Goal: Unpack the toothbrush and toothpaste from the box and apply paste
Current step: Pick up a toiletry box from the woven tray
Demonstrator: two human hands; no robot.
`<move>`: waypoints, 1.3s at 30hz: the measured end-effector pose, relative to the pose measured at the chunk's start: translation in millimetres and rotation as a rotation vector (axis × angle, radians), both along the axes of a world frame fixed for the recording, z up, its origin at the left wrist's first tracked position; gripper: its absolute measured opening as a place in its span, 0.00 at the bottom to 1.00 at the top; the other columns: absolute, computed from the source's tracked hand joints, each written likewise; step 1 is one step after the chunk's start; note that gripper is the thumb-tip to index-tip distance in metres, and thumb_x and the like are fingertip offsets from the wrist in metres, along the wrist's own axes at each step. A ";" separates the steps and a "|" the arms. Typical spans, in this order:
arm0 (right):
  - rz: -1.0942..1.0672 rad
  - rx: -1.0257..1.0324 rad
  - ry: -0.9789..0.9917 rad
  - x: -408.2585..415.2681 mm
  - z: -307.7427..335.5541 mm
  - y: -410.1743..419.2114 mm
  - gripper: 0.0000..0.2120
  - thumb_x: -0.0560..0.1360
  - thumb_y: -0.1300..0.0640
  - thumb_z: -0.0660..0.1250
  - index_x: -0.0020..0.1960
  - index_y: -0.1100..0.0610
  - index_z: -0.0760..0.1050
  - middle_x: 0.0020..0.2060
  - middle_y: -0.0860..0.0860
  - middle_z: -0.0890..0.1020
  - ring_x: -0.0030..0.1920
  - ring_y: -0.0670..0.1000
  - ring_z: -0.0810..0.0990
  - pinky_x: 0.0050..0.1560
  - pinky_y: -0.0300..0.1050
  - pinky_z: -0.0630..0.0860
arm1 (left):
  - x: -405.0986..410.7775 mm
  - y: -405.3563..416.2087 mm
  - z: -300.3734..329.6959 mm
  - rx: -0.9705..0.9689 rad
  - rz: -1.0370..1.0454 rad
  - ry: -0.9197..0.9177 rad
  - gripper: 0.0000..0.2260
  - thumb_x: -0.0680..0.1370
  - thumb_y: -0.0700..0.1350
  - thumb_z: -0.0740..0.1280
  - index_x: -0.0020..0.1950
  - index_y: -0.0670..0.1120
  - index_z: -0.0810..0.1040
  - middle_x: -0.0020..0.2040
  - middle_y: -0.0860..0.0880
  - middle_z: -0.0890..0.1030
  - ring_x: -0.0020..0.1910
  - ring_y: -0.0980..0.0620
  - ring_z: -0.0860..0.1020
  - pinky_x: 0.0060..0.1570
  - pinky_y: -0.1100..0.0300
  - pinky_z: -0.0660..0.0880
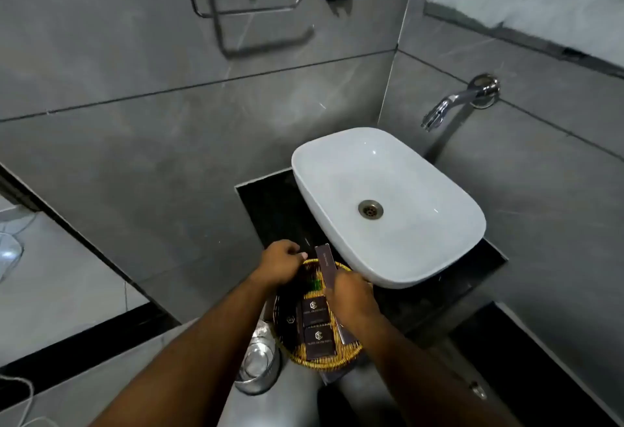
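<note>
A long, narrow dark brown box point(326, 264) stands upright over a woven basket point(320, 360) on the dark counter. My right hand point(349, 295) is shut around the box's lower end. My left hand point(282, 262) hovers at the basket's far left rim, fingers curled, close to the top of the box; whether it touches the box I cannot tell. Inside the basket lie several small dark brown boxes point(317, 339) with white logos and something green point(315, 284). No toothbrush or toothpaste is visible outside a box.
A white basin point(415, 170) sits on the black counter point(270, 203) right of the basket, with a chrome wall tap point(452, 105) above it. A clear glass point(256, 364) stands left of the basket. Grey tiled walls surround the corner.
</note>
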State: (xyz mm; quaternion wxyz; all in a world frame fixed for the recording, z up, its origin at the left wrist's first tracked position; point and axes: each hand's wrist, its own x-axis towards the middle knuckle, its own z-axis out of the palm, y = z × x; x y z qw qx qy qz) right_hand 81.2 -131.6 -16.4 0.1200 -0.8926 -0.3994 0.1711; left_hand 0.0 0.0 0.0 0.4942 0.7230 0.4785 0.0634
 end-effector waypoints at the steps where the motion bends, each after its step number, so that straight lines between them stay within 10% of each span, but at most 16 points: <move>1: -0.011 -0.027 0.001 2.2 -4.9 0.2 0.13 0.77 0.53 0.67 0.57 0.60 0.76 0.52 0.56 0.84 0.53 0.58 0.83 0.51 0.50 0.79 | 3.6 1.0 -2.0 -0.005 0.001 0.005 0.17 0.77 0.43 0.68 0.64 0.39 0.78 0.60 0.40 0.81 0.59 0.44 0.78 0.57 0.58 0.73; 12: -0.113 0.116 0.051 1.9 -11.0 7.5 0.16 0.68 0.50 0.73 0.51 0.56 0.76 0.46 0.53 0.85 0.46 0.56 0.84 0.44 0.47 0.79 | 24.1 12.4 -12.5 -0.102 0.147 -0.072 0.18 0.75 0.44 0.70 0.64 0.40 0.77 0.58 0.39 0.82 0.57 0.40 0.80 0.61 0.45 0.77; 17: -0.097 0.213 0.113 -7.9 5.8 13.9 0.17 0.69 0.50 0.70 0.54 0.57 0.74 0.48 0.53 0.82 0.47 0.55 0.82 0.45 0.49 0.81 | 26.3 12.5 8.1 -0.185 0.223 -0.262 0.07 0.76 0.43 0.70 0.47 0.39 0.82 0.46 0.37 0.84 0.42 0.44 0.82 0.43 0.52 0.81; 24: -0.082 0.329 0.057 -13.9 27.4 13.3 0.19 0.70 0.49 0.69 0.58 0.54 0.73 0.50 0.51 0.81 0.49 0.52 0.81 0.46 0.48 0.82 | 21.5 20.3 49.7 -0.147 0.248 -0.338 0.09 0.76 0.45 0.70 0.39 0.39 0.81 0.38 0.39 0.82 0.38 0.44 0.81 0.47 0.42 0.81; 39: -0.039 0.441 -0.104 -15.7 52.8 0.4 0.21 0.73 0.45 0.68 0.61 0.53 0.71 0.52 0.50 0.81 0.49 0.48 0.80 0.42 0.37 0.77 | 7.0 26.3 93.6 0.171 -0.157 -0.338 0.15 0.74 0.49 0.72 0.37 0.37 0.83 0.29 0.47 0.80 0.25 0.58 0.74 0.30 0.62 0.71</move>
